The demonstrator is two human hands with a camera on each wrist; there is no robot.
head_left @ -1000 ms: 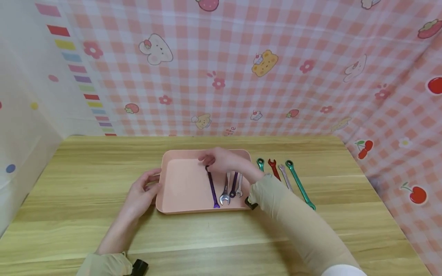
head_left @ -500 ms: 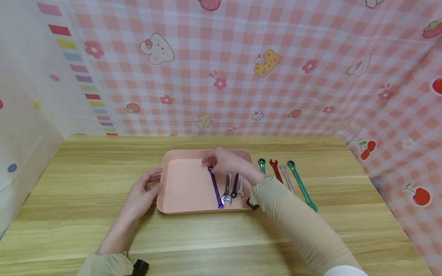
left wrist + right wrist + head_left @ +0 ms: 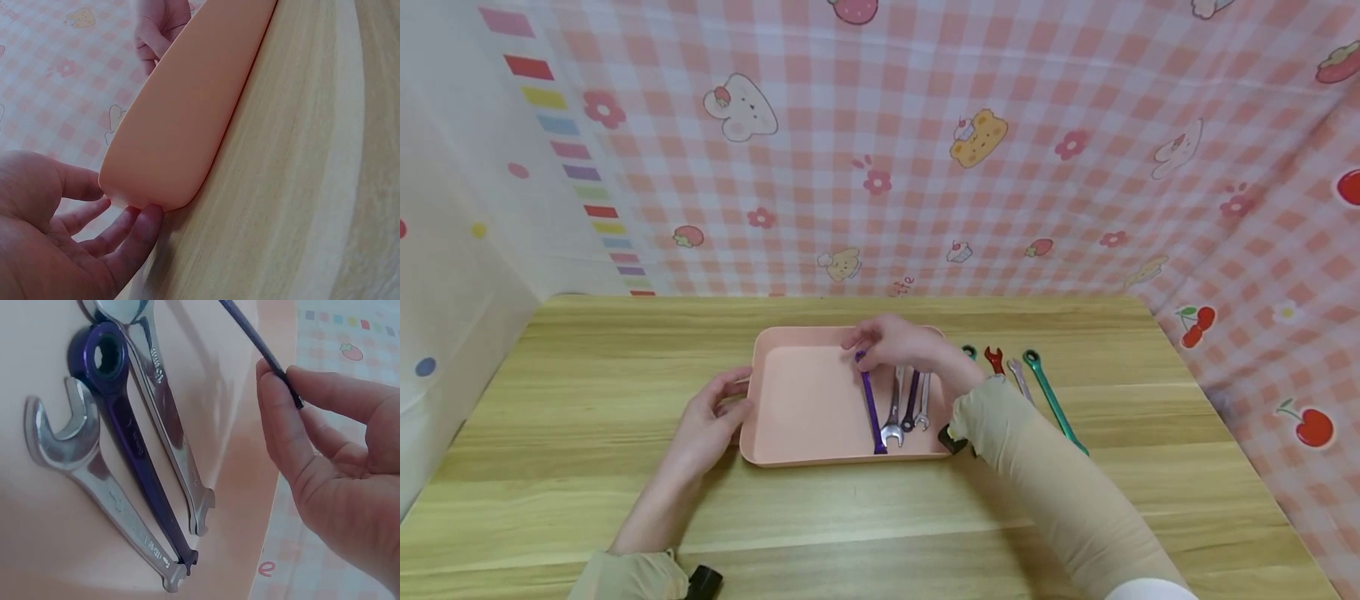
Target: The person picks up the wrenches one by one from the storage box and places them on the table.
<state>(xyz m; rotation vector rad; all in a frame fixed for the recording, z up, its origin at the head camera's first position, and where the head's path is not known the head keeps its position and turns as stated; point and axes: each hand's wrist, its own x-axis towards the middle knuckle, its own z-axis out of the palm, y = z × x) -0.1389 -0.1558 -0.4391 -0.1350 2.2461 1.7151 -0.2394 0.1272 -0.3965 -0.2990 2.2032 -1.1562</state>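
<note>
A pink tray (image 3: 805,400) lies on the table. My left hand (image 3: 707,417) holds its left end, thumb at the rim and fingertips against the outer wall (image 3: 147,194). Over the tray my right hand (image 3: 895,343) pinches the far end of a purple wrench (image 3: 872,412) between thumb and fingertips (image 3: 275,394). The wrench's near end is low by the tray's front wall. Right of it in the tray lie a large silver wrench (image 3: 165,406), a purple ratchet wrench (image 3: 134,437) and a smaller silver wrench (image 3: 115,500), side by side.
Right of the tray, on the wooden table (image 3: 820,533), are a red wrench (image 3: 994,360), a small silver wrench (image 3: 1019,379) and a long green ratchet wrench (image 3: 1054,402). Another green wrench (image 3: 969,352) is mostly hidden behind my right arm. A checked cloth (image 3: 880,150) hangs behind.
My right hand has shifted slightly right and away, bringing the purple wrench closer to the large silver one. My left hand stays at the tray's left end.
</note>
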